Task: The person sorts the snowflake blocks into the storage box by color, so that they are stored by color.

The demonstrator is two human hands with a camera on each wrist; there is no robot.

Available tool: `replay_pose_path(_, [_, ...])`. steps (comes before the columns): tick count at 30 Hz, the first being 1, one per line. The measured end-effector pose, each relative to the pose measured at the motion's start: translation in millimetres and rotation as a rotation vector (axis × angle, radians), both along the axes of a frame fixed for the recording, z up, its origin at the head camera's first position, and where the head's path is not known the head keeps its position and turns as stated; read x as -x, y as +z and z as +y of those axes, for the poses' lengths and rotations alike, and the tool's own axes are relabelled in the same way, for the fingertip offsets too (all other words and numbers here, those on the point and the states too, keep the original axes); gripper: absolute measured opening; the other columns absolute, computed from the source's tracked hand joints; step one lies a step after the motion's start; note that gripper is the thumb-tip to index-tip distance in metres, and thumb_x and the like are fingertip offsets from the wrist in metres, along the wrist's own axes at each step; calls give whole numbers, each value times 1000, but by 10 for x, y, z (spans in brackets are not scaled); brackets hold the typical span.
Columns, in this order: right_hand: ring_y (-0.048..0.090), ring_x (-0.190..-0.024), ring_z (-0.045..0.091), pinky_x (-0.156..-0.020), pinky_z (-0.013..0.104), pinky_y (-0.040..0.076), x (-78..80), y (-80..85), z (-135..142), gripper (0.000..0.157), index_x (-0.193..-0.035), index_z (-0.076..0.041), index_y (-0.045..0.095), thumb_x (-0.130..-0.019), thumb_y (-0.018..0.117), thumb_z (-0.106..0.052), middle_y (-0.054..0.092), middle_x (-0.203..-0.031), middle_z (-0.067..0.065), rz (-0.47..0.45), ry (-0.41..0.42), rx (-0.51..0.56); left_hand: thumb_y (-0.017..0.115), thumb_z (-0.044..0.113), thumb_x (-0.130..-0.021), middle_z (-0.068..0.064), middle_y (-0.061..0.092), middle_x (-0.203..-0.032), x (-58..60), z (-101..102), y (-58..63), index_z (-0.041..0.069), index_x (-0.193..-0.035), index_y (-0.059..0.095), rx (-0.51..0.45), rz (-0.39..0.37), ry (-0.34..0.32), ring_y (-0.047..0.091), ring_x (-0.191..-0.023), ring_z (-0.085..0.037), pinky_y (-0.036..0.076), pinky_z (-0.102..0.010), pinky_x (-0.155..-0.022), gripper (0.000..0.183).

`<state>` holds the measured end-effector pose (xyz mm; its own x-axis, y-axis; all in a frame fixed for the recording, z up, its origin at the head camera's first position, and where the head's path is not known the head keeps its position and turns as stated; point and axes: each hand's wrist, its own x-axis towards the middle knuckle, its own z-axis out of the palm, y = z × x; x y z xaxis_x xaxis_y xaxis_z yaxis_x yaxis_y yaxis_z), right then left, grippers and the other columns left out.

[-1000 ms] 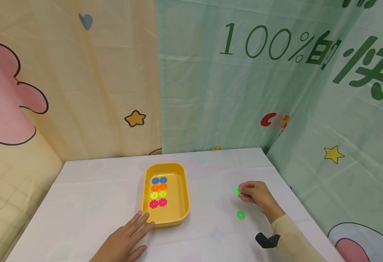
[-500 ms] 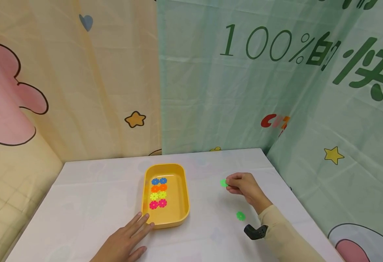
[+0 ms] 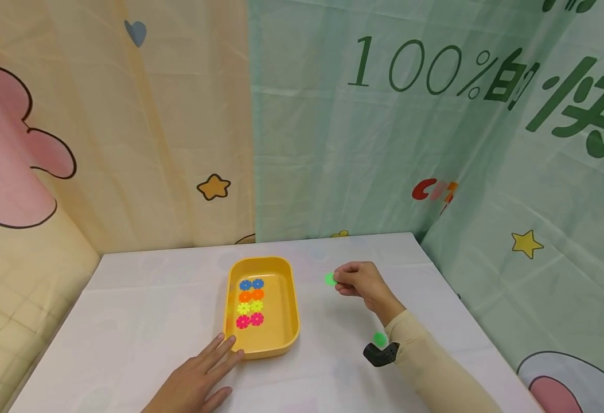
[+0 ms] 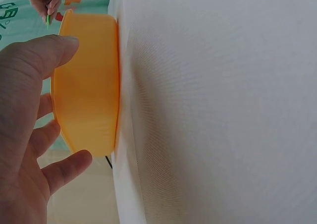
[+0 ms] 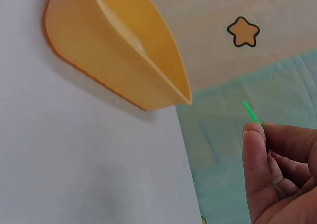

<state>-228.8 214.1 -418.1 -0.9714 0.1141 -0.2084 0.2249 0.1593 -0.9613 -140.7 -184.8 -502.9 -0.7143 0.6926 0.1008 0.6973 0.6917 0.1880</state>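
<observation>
My right hand (image 3: 366,284) pinches a thin green flower-shaped disc (image 3: 330,279) between thumb and fingers, above the table to the right of a yellow tray (image 3: 286,338). In the right wrist view the green disc (image 5: 249,111) shows edge-on. My left hand (image 3: 193,376) has its fingers spread at the tray's near left corner; in the left wrist view they lie about the tray's wall (image 4: 86,95). Inside the tray, pairs of flower discs lie in rows: blue (image 3: 252,284), orange (image 3: 251,296), yellow (image 3: 250,307) and pink (image 3: 250,320).
Another green disc (image 3: 380,339) lies on the white table (image 3: 322,378), next to the black wrist device (image 3: 381,354) on my right arm. Printed curtains (image 3: 332,143) stand behind the table and at its sides.
My right hand has moved left and away from me, carrying the green disc toward the tray. The left hand and the tray have stayed in place.
</observation>
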Motion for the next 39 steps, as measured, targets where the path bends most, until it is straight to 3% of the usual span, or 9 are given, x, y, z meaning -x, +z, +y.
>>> replay_pose_path(5, [71,-67,13,-67,28,62,63,31,-195,15,-103,6,72,-93,72,-5,73,-85,13,-2,17,-7,71,51,-91,-5,49,-155,-4,-1,-20,27,-150,52,-12,75,-16,48,-140,-34,58,-46,-92,67])
replay_pose_path(11, [72,-68,16,-70,30,63,133,50,-457,13,-103,3,73,-94,71,-6,74,-89,13,-24,41,-42,70,52,-92,-5,47,-158,-5,-6,8,28,-152,50,-8,23,-9,46,-142,-34,57,-48,-94,68])
replay_pose_path(26, [73,-70,20,-68,28,62,186,38,-1036,9,-100,0,72,-94,72,-6,73,-82,12,-70,129,-41,67,52,-94,-6,50,-155,0,-27,-35,28,-150,52,-16,109,-43,49,-139,-34,58,-45,-91,63])
replay_pose_path(33, [72,-67,21,-65,29,62,145,-17,-1237,6,-97,1,72,-93,72,-3,70,-78,11,-72,146,-47,66,51,-95,-6,46,-158,10,12,39,28,-152,50,9,-2,-16,45,-142,-36,56,-49,-95,64])
replay_pose_path(39, [73,-70,24,-64,28,62,98,-82,-1360,5,-96,0,72,-92,72,-2,70,-81,11,-79,156,-56,65,53,-95,-7,45,-159,6,8,75,29,-153,48,7,-45,-10,45,-142,-37,56,-51,-94,64])
